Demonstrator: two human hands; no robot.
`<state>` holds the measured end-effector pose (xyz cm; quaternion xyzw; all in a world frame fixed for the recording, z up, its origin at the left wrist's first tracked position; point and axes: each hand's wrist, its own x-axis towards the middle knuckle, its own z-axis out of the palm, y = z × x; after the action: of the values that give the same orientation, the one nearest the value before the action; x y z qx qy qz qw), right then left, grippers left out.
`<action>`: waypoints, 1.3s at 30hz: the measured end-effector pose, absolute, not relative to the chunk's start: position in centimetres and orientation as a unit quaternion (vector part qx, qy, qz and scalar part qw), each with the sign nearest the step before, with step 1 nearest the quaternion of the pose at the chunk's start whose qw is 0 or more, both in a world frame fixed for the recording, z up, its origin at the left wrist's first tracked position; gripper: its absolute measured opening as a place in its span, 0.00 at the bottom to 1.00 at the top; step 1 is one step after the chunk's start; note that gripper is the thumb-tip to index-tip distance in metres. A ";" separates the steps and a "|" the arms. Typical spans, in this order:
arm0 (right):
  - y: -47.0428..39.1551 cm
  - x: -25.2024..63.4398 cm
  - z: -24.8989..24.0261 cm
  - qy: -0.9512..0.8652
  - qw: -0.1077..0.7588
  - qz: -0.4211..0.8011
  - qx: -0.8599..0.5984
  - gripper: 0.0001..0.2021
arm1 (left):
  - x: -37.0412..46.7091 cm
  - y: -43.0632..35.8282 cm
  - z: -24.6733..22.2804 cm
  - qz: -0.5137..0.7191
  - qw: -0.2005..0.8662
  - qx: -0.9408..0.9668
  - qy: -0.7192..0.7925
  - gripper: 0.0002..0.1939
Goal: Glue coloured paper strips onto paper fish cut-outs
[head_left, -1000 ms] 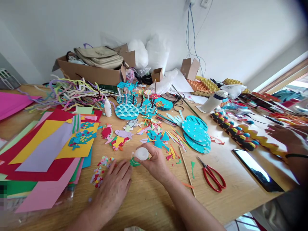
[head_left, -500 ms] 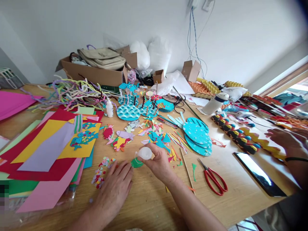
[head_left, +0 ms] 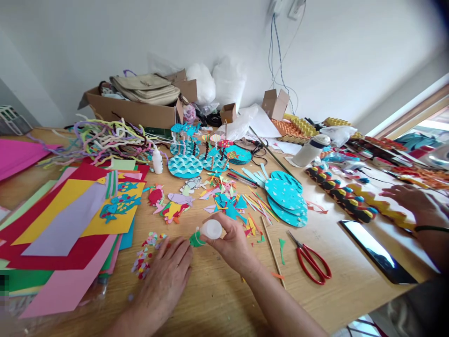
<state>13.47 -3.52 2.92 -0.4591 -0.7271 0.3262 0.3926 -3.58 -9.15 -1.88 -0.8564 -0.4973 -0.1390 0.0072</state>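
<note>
My right hand (head_left: 233,241) grips a small whitish squeeze bottle (head_left: 212,229), probably a glue bottle, tilted with its base toward me. Its other end is over a green paper piece (head_left: 196,239) on the table, and a thin pale loop shows at that end. Flat beside the piece lies my left hand (head_left: 168,267), fingers stretched out, the tips close to its left edge. Small colourful paper dots (head_left: 149,255) are scattered left of that hand. Beyond both hands lie cut paper fish (head_left: 178,199) and turquoise scraps (head_left: 228,206).
Coloured paper sheets (head_left: 66,224) are stacked at left. Red-handled scissors (head_left: 310,260), a wooden stick (head_left: 272,252) and a phone (head_left: 377,252) lie to the right. Another white bottle (head_left: 157,160) stands farther back. A co-worker's hand (head_left: 410,201) is at far right.
My right hand has tipped the bottle slightly and brought it lower over the green piece. The left hand stays in place. The whole view has shifted a little.
</note>
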 end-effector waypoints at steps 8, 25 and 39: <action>-4.0 14.1 2.8 -0.719 0.396 0.335 -0.463 0.08 | -3.8 -9.1 -2.3 -0.159 0.023 -0.859 -0.487 0.15; -4.3 13.3 2.7 -0.672 0.423 0.403 -0.456 0.13 | -3.9 -9.1 -2.1 -0.141 0.005 -0.867 -0.477 0.15; -4.5 13.7 2.5 -0.702 0.414 0.354 -0.459 0.11 | -3.8 -9.2 -1.8 -0.136 -0.002 -0.862 -0.489 0.15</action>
<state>13.70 -4.51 2.54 -0.4592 -0.7016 0.3542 0.4140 -3.77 -9.15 -1.82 -0.8616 -0.4891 -0.1359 -0.0021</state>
